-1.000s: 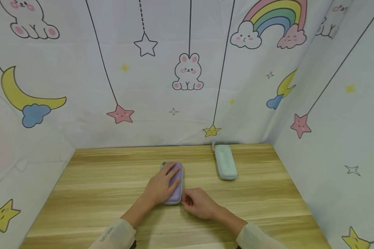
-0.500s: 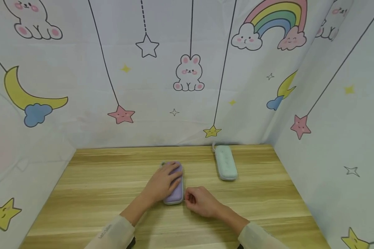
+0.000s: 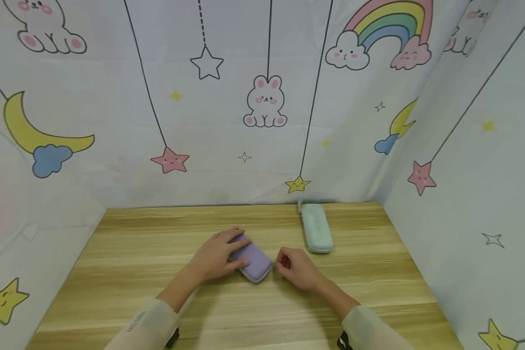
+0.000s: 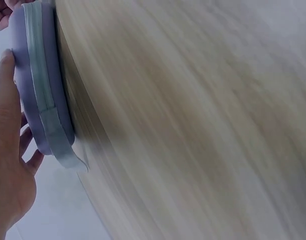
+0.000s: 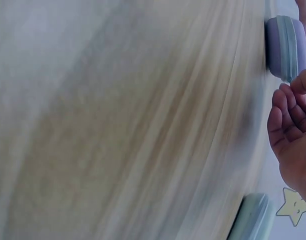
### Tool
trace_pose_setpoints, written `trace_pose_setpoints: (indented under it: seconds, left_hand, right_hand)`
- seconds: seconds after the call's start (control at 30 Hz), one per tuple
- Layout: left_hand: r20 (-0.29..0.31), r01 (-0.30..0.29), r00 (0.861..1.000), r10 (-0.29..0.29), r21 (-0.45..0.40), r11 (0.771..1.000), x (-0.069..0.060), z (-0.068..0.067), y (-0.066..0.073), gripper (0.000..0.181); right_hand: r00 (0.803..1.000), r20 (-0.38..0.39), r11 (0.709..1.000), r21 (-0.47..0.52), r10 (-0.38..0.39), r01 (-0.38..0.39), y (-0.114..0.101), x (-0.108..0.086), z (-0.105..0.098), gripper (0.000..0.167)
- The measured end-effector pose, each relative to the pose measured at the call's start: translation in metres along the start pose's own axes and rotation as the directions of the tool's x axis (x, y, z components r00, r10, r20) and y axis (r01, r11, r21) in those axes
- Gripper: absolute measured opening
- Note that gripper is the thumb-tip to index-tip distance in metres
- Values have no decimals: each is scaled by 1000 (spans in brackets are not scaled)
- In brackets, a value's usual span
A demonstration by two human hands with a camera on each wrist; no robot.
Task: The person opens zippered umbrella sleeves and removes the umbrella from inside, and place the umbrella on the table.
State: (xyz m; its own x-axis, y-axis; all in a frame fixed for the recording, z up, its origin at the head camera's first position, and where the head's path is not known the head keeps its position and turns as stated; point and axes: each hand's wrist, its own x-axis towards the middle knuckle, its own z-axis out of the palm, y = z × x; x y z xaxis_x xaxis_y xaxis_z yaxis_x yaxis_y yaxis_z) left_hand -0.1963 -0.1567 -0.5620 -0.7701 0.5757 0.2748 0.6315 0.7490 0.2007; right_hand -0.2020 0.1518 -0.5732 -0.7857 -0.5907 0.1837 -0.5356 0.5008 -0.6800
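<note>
A purple hard-shell zip case (image 3: 257, 262) lies slanted on the table, its near end pointing towards my right hand. My left hand (image 3: 210, 256) grips its far end, fingers draped across the top and thumb along the left side. In the left wrist view, a mint zip band (image 4: 39, 70) runs along the case's side and a fabric loop (image 4: 63, 150) sticks out at its end. At the near right corner, thumb and bent forefinger of my right hand (image 3: 302, 270) pinch what appears to be the small zip pull, mostly hidden by the fingertips. The case looks closed.
A mint-green zip case (image 3: 317, 228) with a strap lies farther back on the right. The wood-grain table (image 3: 157, 223) meets a white printed cloth (image 3: 218, 184) at the back, and similar cloth hangs at both sides.
The purple case has turned, its near end swinging right. My right hand has moved right and slightly away from me, while my left hand has shifted a little left, staying on the case.
</note>
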Motion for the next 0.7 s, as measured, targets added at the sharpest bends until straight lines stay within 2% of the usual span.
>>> trace_pose_setpoints:
  seconds: [0.13, 0.33, 0.57, 0.7]
  left_hand:
    - [-25, -12, 1000, 13, 9, 1000, -6, -2, -4, 69]
    - [-84, -35, 996, 36, 14, 999, -12, -5, -7, 62]
    - [-121, -36, 992, 36, -1, 999, -11, -1, -3, 61]
    - [-117, -16, 993, 15, -7, 1000, -10, 1, 0, 59]
  right_hand:
    - [999, -38, 1000, 13, 27, -26, 7, 4, -3, 14]
    - [996, -82, 999, -8, 31, -32, 16, 14, -4, 13]
    - [992, -119, 996, -76, 39, -48, 20, 20, -5, 13]
    - [992, -123, 995, -83, 36, -46, 20, 24, -3, 13]
